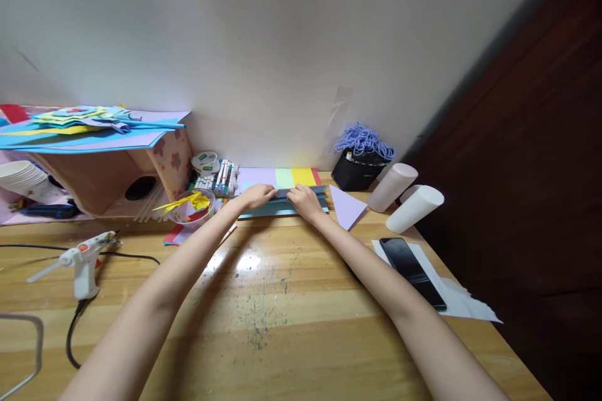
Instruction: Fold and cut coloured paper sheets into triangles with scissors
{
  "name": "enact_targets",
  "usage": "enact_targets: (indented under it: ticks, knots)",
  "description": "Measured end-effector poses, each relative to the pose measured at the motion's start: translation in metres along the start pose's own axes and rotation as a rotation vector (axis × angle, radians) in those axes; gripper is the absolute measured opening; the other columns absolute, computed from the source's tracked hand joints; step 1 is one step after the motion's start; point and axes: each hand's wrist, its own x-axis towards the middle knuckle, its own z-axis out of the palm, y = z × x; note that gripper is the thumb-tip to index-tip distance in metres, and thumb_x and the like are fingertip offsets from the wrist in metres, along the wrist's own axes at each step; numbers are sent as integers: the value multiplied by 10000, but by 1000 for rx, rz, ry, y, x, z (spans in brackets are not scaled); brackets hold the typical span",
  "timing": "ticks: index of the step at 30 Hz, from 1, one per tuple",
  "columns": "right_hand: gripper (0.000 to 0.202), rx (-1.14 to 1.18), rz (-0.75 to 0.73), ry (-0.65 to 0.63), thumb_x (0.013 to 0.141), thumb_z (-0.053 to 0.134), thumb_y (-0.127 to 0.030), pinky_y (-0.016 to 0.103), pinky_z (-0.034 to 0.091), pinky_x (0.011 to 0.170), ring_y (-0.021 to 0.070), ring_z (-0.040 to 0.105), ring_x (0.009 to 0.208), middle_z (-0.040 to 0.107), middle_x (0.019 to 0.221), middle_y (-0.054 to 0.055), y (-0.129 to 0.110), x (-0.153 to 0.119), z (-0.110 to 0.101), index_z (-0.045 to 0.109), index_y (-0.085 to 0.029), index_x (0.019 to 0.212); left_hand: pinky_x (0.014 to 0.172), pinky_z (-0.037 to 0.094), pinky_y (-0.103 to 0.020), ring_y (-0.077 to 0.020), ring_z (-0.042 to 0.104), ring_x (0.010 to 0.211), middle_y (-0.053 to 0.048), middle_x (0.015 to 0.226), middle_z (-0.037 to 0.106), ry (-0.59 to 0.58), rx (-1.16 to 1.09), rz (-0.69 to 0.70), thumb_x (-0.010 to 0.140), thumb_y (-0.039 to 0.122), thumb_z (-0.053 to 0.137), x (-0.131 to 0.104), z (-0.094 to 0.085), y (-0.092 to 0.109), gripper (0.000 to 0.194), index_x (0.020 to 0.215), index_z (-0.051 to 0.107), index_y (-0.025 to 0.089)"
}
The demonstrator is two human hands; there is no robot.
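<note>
Both arms reach to the back of the table. My left hand (259, 196) has its fingers closed at the left part of a strip of blue paper (321, 190). A little to the right, my right hand (305, 202) grips the same paper with bent fingers. Under the hands lies a light-blue paper stack (268, 209), partly covered by them. Lilac, green, yellow and red sheets (301, 176) lie behind, against the wall. Close to my right wrist is a lilac paper triangle (348, 207).
Left are a glue gun (87, 260) with its cord, a bowl (200, 216) of paper scraps, markers (224, 175) and a pink box (174, 163) topped with coloured paper. Right are a black holder (357, 172) with purple yarn, white rolls (414, 208) and a phone (414, 272).
</note>
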Motion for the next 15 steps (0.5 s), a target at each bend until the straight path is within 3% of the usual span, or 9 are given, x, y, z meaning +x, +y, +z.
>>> enact_targets:
  ticks: [5, 9, 12, 15]
  knots:
    - [184, -9, -161, -7, 836, 463, -133, 295, 335, 734, 186, 501, 807, 629, 761, 74, 12, 6, -7, 603, -153, 718, 727, 389, -217, -163, 578, 810, -56, 924, 663, -62, -28, -37, 846, 401, 303, 2, -3, -2, 408, 913, 636, 173]
    - [191, -14, -169, 56, 835, 451, -111, 292, 356, 750, 182, 530, 831, 648, 833, 79, 22, 11, -19, 625, -147, 763, 740, 390, -219, -169, 578, 830, -61, 936, 661, -59, -39, -73, 829, 424, 329, 4, -12, -4, 404, 929, 630, 173]
    - [210, -14, -138, 121, 843, 430, -107, 292, 377, 773, 180, 549, 867, 655, 888, 81, 31, 15, -38, 635, -153, 823, 756, 391, -221, -171, 572, 856, -56, 964, 653, -44, -56, -103, 827, 440, 311, 5, -22, -8, 428, 962, 618, 176]
    - [256, -4, -85, 219, 856, 385, -102, 309, 388, 823, 180, 558, 925, 655, 931, 84, 40, 13, -71, 634, -158, 878, 779, 390, -232, -178, 564, 883, -54, 1000, 641, -22, -76, -135, 828, 443, 289, 6, -30, -12, 446, 965, 617, 173]
